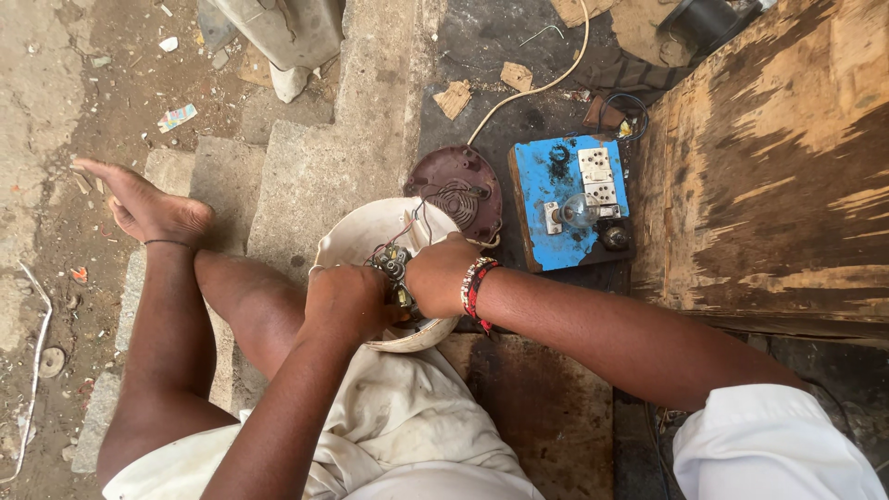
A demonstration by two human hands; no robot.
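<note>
Gripping the wired part (394,268) inside the cream bowl-shaped housing (356,236) on our lap, our left hand (347,301) and right hand (437,275) close around it; we should steady it, sparing the thin wires (417,218).

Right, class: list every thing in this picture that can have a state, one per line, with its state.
White round housing: opened, wires exposed, resting on the person's lap.
Brown cover: off, lying on the ground.
Wiring bundle: exposed, between both hands.
Bulb: on the blue switchboard, unlit.
Left hand: closed on the housing's parts.
Right hand: closed by the wiring.
</note>
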